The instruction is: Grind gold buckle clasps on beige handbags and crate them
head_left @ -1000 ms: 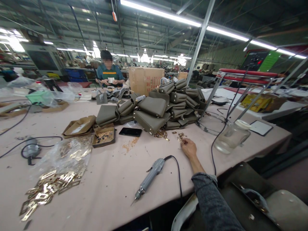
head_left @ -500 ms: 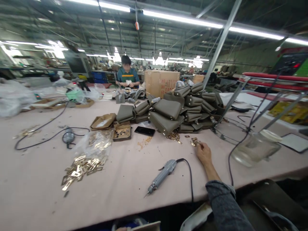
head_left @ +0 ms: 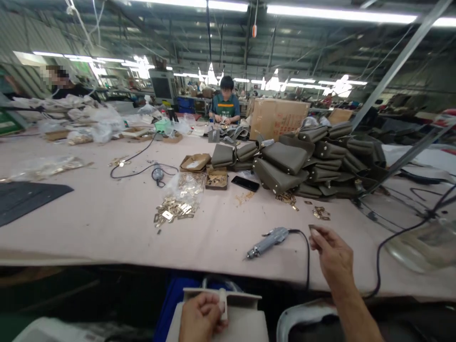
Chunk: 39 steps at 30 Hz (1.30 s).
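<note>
My right hand (head_left: 334, 254) is raised over the table's near right side, thumb and fingers pinching a small dark-edged metal plate (head_left: 311, 228). Beyond it lies a little heap of brass-coloured metal fittings (head_left: 321, 213). My left hand (head_left: 201, 317) is closed at the front of a cream handbag (head_left: 249, 325) low in front of me, its fingers on the bag's short strap (head_left: 223, 304). A grey electric screwdriver (head_left: 267, 243) rests on the table left of my right hand, with its dark cord curving toward the edge.
Olive handbags (head_left: 285, 164) are piled at centre right. A black phone (head_left: 245, 183), an open box of small parts (head_left: 216, 179) and a heap of gold fittings (head_left: 173, 211) lie farther left. A glass jar (head_left: 420, 247) stands right. A co-worker (head_left: 225, 104) sits across the table.
My right hand has come back from the heap of fittings toward me with a small plate. The view has swung left and down, bringing my left hand and the cream handbag into sight.
</note>
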Each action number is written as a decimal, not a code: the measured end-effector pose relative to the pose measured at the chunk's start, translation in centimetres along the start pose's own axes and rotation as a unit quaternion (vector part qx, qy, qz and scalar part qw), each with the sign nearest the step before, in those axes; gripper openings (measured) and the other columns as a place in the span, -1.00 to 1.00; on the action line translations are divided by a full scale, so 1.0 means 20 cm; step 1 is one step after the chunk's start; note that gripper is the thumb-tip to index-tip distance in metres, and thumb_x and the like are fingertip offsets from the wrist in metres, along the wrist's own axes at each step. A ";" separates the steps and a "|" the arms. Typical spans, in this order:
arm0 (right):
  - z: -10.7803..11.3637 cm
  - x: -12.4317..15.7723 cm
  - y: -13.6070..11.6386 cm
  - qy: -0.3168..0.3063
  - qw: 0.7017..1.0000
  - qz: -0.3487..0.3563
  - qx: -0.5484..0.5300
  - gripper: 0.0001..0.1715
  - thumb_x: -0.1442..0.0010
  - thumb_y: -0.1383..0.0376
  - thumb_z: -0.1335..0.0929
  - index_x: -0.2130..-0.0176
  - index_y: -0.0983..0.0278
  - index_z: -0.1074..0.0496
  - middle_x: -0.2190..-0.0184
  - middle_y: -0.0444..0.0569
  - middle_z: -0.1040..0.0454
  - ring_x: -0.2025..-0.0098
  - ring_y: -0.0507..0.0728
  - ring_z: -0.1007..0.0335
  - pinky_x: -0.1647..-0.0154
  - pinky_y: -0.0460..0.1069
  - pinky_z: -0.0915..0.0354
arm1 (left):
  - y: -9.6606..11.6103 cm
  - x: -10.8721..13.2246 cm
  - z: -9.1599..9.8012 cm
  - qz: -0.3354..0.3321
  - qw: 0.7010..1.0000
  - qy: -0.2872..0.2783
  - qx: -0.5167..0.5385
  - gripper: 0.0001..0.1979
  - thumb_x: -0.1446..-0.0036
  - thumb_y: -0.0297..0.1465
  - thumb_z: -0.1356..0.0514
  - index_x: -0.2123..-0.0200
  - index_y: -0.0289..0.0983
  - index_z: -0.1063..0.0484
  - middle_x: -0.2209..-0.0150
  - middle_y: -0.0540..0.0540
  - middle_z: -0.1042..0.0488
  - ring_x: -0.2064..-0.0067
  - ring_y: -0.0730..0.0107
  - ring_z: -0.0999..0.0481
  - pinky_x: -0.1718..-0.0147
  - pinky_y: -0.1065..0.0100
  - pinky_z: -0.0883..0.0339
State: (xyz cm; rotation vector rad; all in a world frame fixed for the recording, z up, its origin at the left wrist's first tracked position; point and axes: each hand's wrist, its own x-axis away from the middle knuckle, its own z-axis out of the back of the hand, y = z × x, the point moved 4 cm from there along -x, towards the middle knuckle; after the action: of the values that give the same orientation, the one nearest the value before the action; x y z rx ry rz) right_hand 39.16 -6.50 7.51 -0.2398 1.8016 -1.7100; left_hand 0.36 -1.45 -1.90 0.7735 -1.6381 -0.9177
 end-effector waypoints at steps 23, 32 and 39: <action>-0.71 1.16 -0.11 -0.317 0.924 -0.212 -0.033 -0.58 -0.15 0.07 -0.50 0.10 0.28 -0.55 0.34 -0.01 -0.55 0.39 0.11 -0.48 0.43 -0.04 -0.44 | 0.04 0.12 0.06 0.046 0.990 -0.095 0.094 -0.58 0.25 -0.25 -0.54 0.37 -0.44 -0.60 0.48 -0.20 -0.62 0.50 0.28 -0.62 0.46 0.36 -0.51; -0.73 1.17 -0.13 -0.342 0.929 -0.137 0.033 -0.70 -0.21 0.09 -0.47 0.17 0.25 -0.59 0.32 -0.04 -0.52 0.35 0.10 -0.47 0.34 -0.05 -0.42 | 0.05 0.12 0.08 0.046 0.988 -0.123 0.077 -0.50 0.23 -0.15 -0.55 0.30 -0.43 -0.68 0.44 -0.24 -0.65 0.45 0.28 -0.63 0.40 0.36 -0.52; -0.73 1.17 -0.13 -0.348 0.930 -0.088 0.076 -0.74 -0.25 0.11 -0.44 0.17 0.23 -0.59 0.30 -0.03 -0.51 0.35 0.09 -0.46 0.31 -0.04 -0.39 | 0.02 0.11 0.09 0.052 0.988 -0.119 0.088 -0.54 0.27 -0.21 -0.55 0.33 -0.43 -0.67 0.46 -0.21 -0.64 0.47 0.28 -0.63 0.41 0.35 -0.53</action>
State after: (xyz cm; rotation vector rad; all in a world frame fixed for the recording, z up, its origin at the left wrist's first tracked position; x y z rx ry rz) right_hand 12.02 -7.40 1.83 -0.8465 1.1421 -1.5896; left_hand -2.00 -2.72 -0.71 0.7098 -1.9709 -0.8223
